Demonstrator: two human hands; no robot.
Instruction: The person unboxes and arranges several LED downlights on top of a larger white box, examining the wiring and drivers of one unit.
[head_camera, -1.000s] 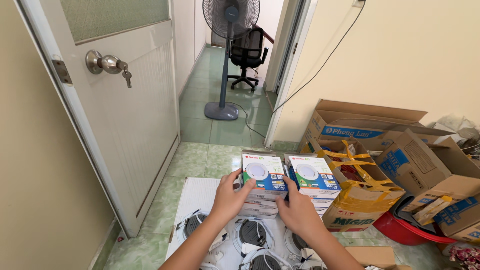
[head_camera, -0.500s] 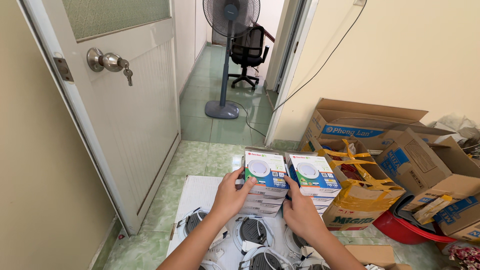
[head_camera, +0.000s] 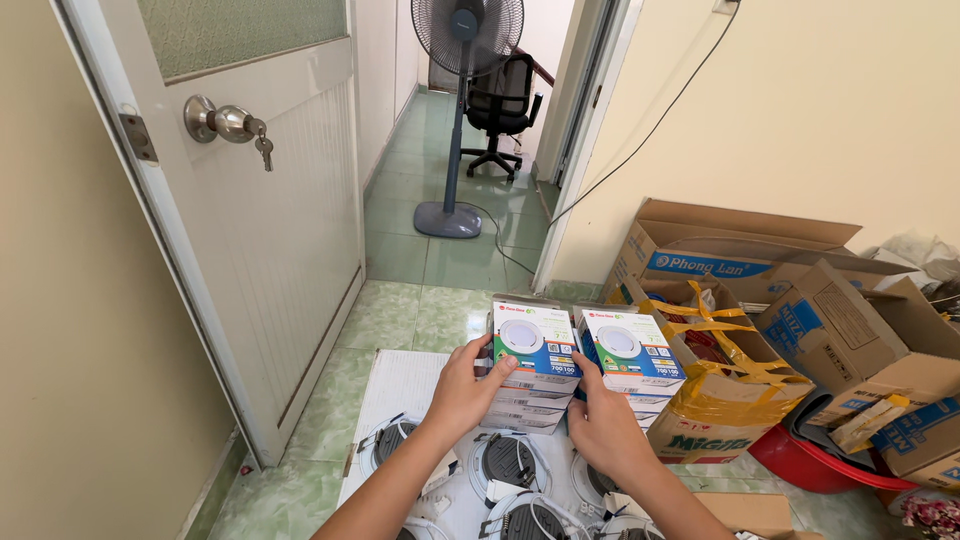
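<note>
Left hand (head_camera: 468, 392) grips the left stack of boxes (head_camera: 532, 368), thumb on the top box's front edge and fingers wrapped on the stack's near left side. Right hand (head_camera: 603, 425) rests against the near side of the right stack of boxes (head_camera: 628, 362), thumb raised into the gap between the two stacks. Both hands are closed on the stacks, not spread wide.

Location: the two stacks stand side by side, close but narrowly apart at the top, above a white sheet (head_camera: 400, 385) laid on the green tiled floor. Round light fittings (head_camera: 508, 462) lie on the sheet just in front of the stacks. A taped carton (head_camera: 722, 400) stands just right of the right stack.

Handling judgement: the stacks are several boxes deep, so pressure is best applied low and evenly on the sides to keep lower boxes from sliding out. The left stack's lower boxes appear slightly offset from the top one; squaring the edges before any shift would be sound practice.

Orientation: top boxes lie flat, printed faces upward, each showing a round lamp picture. Each stack's long axis is vertical. The top faces look near square, their edges turned slightly from the sheet's edges.

An open white door (head_camera: 270, 210) stands at left; a pedestal fan (head_camera: 462, 120) stands in the corridor beyond.
</note>
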